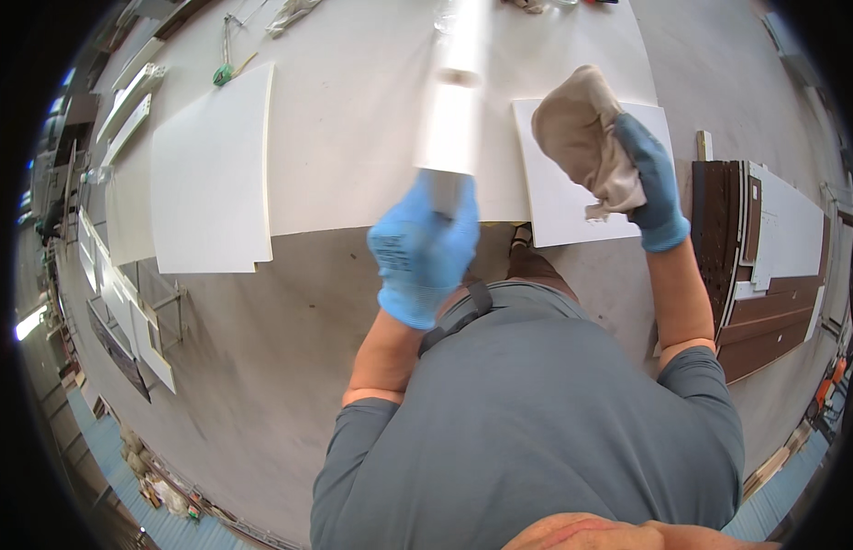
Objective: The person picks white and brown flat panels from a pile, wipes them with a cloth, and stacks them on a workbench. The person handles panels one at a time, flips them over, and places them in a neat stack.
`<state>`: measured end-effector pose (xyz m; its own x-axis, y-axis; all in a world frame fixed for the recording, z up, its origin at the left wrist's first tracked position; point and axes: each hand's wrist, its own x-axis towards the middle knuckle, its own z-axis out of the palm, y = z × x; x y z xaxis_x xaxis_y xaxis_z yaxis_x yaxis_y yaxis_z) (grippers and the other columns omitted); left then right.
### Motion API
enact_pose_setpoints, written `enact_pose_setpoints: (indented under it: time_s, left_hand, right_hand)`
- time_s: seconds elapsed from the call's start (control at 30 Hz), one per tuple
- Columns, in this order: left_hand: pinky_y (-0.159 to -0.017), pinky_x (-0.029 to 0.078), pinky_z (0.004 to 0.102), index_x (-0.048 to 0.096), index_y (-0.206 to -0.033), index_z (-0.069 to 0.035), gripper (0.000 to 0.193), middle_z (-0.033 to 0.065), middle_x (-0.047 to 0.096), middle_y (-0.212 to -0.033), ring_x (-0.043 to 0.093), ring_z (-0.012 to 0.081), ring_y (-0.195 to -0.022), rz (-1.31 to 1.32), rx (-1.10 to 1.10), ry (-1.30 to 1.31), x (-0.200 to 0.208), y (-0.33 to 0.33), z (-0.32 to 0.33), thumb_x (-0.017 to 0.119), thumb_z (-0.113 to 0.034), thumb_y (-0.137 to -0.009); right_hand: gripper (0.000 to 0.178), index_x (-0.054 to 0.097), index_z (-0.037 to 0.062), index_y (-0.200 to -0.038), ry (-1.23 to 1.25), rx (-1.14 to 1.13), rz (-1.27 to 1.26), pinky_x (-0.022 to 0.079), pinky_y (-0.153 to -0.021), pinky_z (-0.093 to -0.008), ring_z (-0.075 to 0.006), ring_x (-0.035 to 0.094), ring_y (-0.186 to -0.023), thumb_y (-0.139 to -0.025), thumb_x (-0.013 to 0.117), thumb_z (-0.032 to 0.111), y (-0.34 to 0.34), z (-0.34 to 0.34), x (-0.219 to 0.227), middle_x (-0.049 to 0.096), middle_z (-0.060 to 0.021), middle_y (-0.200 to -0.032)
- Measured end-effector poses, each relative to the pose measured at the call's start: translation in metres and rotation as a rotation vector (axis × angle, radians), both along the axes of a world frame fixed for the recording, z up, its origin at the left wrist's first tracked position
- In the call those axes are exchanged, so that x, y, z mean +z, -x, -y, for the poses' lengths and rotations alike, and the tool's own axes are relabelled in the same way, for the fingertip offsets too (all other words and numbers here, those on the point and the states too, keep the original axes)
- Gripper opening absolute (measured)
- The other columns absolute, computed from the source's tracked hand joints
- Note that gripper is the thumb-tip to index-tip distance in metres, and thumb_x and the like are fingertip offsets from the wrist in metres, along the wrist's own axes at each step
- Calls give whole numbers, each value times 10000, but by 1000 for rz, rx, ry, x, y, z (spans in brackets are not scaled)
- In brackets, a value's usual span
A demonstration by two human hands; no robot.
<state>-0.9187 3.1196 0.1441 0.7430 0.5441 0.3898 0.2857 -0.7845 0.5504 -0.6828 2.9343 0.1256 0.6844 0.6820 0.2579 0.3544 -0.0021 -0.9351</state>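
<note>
My left hand [422, 247], in a blue work glove, is closed around the near end of a long, narrow white strip [449, 119]. The strip points away from me over the pale table [353, 128] and is smeared by motion; a dark spot shows partway along it. In my gloved right hand [654, 188] is a crumpled beige cloth [582, 133], gripped at its right side. The cloth is above a white panel [559, 215] at the table's right front edge. Whether it touches the panel I cannot tell.
A larger white panel [211, 174] lies on the table's left side, with a green tape measure [223, 73] behind it. Narrow white pieces [128, 119] lie at the far left. Brown and white boards [775, 312] are stacked right of me. A metal rack [174, 307] stands at left.
</note>
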Motion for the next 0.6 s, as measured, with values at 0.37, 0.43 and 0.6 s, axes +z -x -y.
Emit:
enact_pose_setpoints:
  time_s: [0.37,0.43,0.6]
  left_hand:
    - [-686,581,328,611,-1234,170,515,262,713,-1048,734,260,-804,-150,-220,-271,-18,0,23,679,-91,-795]
    - [-726,594,337,613,-1230,172,486,266,714,-1043,738,262,-829,-144,-222,-310,-26,1,26,654,-65,-808]
    - [-910,581,389,610,-1247,168,537,289,693,-1126,721,303,-1009,-239,-291,-199,-42,3,27,697,-119,-801]
  right_hand:
    - [729,330,-9,-1594,-59,367,-144,408,-1203,-355,-252,529,-1390,-1030,680,291,-38,22,-14,486,-180,-1563]
    - [730,407,-10,-1564,96,191,239,418,-1199,-362,-270,555,-1367,-972,753,240,-38,26,-17,536,-184,-1518]
    - [663,507,26,-1458,136,402,373,461,-1157,-372,-259,589,-1313,-885,820,141,-41,40,-21,577,-153,-1459]
